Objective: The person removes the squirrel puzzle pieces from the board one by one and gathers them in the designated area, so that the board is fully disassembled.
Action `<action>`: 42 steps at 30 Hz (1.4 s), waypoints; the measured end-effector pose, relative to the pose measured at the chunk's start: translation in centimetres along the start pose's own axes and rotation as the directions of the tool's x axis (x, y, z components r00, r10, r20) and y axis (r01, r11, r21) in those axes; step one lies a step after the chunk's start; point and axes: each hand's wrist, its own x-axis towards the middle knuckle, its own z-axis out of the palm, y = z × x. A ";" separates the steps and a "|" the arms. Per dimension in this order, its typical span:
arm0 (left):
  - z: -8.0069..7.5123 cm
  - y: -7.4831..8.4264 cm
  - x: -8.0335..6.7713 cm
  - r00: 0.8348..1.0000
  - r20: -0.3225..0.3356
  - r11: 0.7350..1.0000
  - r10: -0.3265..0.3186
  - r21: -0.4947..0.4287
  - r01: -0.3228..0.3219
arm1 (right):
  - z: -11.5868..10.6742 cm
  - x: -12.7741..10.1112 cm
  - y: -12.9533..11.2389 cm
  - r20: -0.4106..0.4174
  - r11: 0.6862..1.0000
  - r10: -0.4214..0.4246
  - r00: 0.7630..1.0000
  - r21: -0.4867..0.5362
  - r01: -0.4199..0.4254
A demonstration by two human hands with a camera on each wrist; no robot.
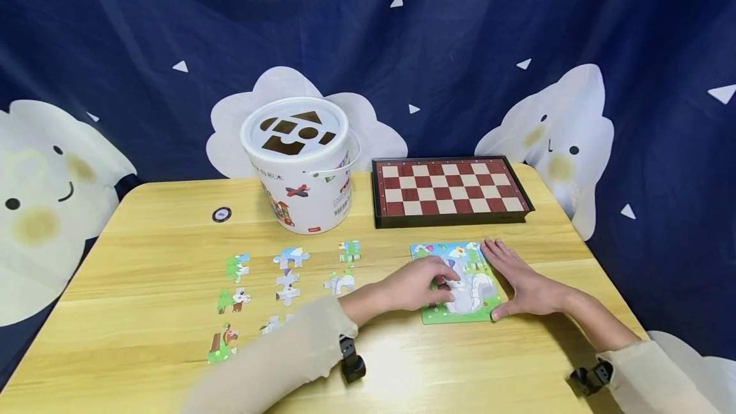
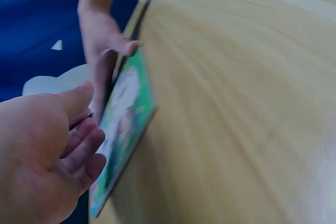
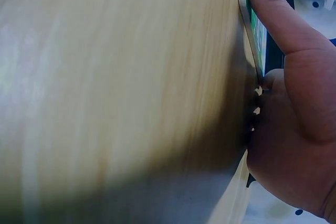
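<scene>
A square picture board, printed with a grey animal on grass, lies on the table at the right. My left hand is over its left part with fingers loosely bent; in the left wrist view this hand shows no object between thumb and fingers. My right hand lies along the board's right edge, fingers spread, thumb at the lower right corner. Its thumb touches the board edge in the right wrist view. Several loose jigsaw pieces lie left of the board, some partly behind my left sleeve.
Behind the pieces stands a white bucket with shaped holes in its lid. A red and white checkerboard in a black frame lies behind the picture board. A small dark round chip is at the left on the wooden table.
</scene>
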 end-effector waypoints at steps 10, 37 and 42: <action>2.5 0.6 2.2 0.994 -0.062 0.988 -0.089 0.124 0.096 | 0.3 0.1 0.4 -0.012 0.998 -0.062 0.998 -0.020 0.062; 4.9 1.7 3.6 0.959 -0.218 0.942 -0.181 0.243 0.233 | 0.4 0.1 0.4 -0.021 0.996 -0.089 0.996 -0.029 0.089; 5.0 1.4 3.7 0.962 -0.211 0.946 -0.172 0.238 0.221 | 0.3 0.1 0.4 -0.025 0.996 -0.090 0.996 -0.028 0.090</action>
